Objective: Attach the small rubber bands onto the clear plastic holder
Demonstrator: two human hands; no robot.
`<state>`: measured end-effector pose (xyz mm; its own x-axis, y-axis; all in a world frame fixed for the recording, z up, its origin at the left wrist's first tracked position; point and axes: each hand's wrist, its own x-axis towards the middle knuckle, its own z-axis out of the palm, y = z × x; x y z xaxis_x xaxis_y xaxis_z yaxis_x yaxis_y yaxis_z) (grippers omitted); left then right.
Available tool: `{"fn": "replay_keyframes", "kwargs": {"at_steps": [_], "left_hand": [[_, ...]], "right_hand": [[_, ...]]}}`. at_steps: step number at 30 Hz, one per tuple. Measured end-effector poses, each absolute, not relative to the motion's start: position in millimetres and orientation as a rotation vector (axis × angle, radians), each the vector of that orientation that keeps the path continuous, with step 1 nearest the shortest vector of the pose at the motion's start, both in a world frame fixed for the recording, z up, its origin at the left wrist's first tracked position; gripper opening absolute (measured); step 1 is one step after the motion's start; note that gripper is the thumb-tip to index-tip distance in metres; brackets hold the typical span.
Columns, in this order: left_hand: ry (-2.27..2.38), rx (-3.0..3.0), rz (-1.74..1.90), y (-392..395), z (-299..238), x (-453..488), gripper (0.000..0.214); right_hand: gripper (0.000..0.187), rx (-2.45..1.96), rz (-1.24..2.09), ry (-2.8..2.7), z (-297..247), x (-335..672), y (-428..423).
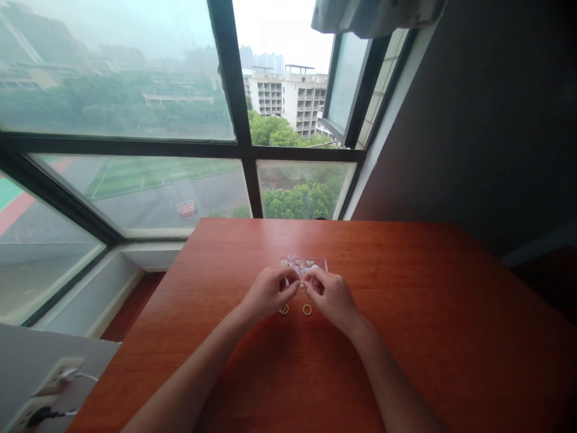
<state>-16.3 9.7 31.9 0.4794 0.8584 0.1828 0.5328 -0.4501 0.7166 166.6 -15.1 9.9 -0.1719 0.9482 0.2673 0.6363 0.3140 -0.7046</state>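
Since fine work presumably called for precision, the left hand (269, 292) and right hand (332, 294) nearly met beside the clear case (321, 263), pinched almost closed, apparently on a tiny piece (302, 284), while rings (307, 305) lay nearer than the case, likely for reach.

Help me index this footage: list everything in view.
Table: one, reddish, beneath hands
Plastic: count unclear, transparent, behind hands
Rings: 3+, yellowish, on table
Window: one, dark-framed, beyond table
Curtain: one, grey, top
Buildings: several, pale, outside
Trees: many, green, outside
Sports field: one, green, outside
Sockets: two, white, lower left
Plugs: two, white/black, in sockets
Wall: one, dark, right
Left hand: one, bare, centre
Right hand: one, bare, centre
Arms: two, bare, below
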Motion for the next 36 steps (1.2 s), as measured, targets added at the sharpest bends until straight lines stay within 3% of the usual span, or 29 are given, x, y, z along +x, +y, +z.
{"fn": "replay_keyframes", "kwargs": {"at_steps": [11,23,36], "left_hand": [[1.067,2.137,0.579,10.2,33.9,-24.2,0.010],[1.051,2.131,0.591,11.1,36.0,-24.8,0.017],[1.139,2.228,0.722,15.7,27.3,-24.4,0.010]], "right_hand": [[0.007,-1.365,0.614,-1.986,11.0,166.4,-17.0],[0.006,-1.337,0.613,-1.973,10.1,164.9,-16.8],[0.010,-1.471,0.530,-2.011,13.3,166.4,-15.7]]}}
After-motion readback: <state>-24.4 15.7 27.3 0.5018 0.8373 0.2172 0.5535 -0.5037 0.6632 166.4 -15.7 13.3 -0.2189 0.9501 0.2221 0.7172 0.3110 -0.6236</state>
